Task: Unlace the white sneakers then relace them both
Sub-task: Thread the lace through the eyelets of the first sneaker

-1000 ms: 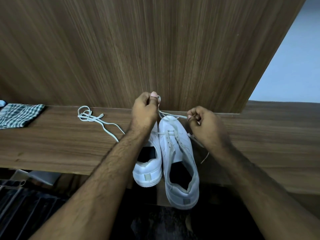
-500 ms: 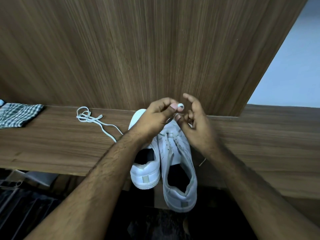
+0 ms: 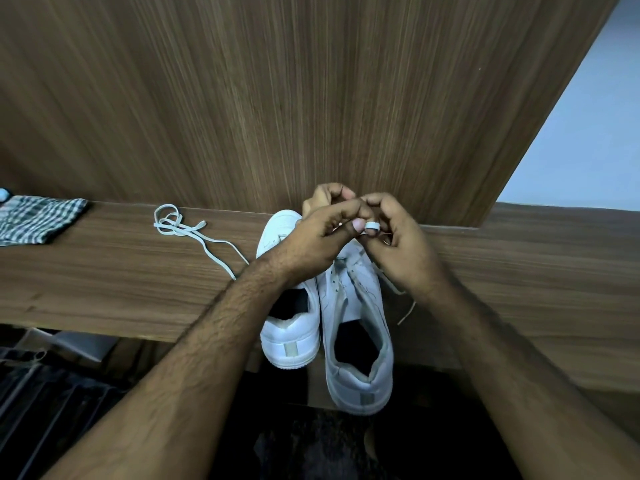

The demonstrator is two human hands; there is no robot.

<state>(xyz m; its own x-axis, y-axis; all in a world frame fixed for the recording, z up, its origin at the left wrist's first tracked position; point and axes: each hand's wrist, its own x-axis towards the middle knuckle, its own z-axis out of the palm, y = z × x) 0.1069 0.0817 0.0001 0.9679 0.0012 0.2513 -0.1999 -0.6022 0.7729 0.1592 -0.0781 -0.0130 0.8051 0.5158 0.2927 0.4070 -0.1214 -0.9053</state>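
Observation:
Two white sneakers stand side by side on a wooden ledge, heels toward me. The left sneaker (image 3: 290, 336) has no lace in it. The right sneaker (image 3: 356, 327) has a white lace (image 3: 372, 225) running up from its front eyelets. My left hand (image 3: 318, 233) and my right hand (image 3: 398, 244) meet above the right sneaker's toe, and both pinch that lace between thumb and fingers. A free end of it (image 3: 407, 311) trails off to the sneaker's right. A second white lace (image 3: 194, 235) lies loose on the ledge to the left.
The wooden ledge (image 3: 121, 289) backs onto a tall wood panel (image 3: 277, 98). A folded checked cloth (image 3: 34, 220) lies at the ledge's far left. Below the ledge's front edge it is dark, with a dark metal rack (image 3: 41, 393) at lower left.
My hands, apart a second ago and pulling the lace sideways, have come together above the right sneaker's toe. Both now hold the lace close to each other.

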